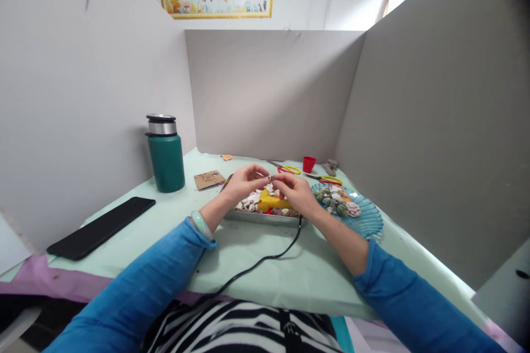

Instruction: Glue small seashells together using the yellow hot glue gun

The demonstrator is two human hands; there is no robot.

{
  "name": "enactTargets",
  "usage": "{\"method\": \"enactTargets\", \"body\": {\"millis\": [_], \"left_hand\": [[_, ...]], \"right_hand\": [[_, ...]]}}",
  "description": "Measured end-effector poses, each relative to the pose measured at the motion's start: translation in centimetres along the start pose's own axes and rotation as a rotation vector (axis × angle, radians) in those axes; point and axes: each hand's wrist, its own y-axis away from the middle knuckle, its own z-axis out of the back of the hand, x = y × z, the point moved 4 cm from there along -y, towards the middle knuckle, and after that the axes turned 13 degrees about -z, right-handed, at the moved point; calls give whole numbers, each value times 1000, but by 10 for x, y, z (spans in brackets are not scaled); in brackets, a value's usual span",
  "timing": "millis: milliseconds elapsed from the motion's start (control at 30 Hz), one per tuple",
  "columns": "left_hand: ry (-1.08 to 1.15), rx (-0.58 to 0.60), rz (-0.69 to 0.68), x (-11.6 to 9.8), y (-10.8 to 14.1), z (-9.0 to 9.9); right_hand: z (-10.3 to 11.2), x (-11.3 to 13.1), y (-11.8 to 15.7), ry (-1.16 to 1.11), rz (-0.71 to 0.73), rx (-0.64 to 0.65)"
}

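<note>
Above a metal tray (265, 217) my two hands meet, fingertips close together. My left hand (247, 183) is pinched at a tiny brownish item, too small to name. My right hand (295, 192) pinches at the same spot from the other side. Below them, the tray holds white and brown shell pieces (248, 203) and a yellow tool (269, 202), which looks like a glue gun. A black cord (269, 257) runs from the tray's right side toward me. To the right, a blue glass plate (370, 219) bears shells and green beads or small shells.
A green bottle (166, 162) and a black flat case (103, 227) stand and lie at the left. Brown card (209, 179) lies behind my left wrist. Behind the tray are two pairs of scissors (292, 169) and a red cup (308, 164). Grey panels (273, 94) enclose the table.
</note>
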Motion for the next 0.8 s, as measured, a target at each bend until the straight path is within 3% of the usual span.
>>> {"method": "enactTargets", "body": {"millis": [233, 400, 533, 700, 800], "left_hand": [[316, -167, 141, 6, -1, 11], [364, -183, 213, 8, -1, 12], [260, -200, 179, 10, -2, 18], [31, -354, 198, 13, -7, 41], [-268, -383, 282, 12, -9, 60]], "right_hand": [[8, -9, -7, -82, -13, -64], [8, -10, -7, -94, -15, -70], [8, -11, -6, -98, -14, -67], [7, -11, -6, -90, -11, -62], [7, -11, -6, -85, -8, -63]]}}
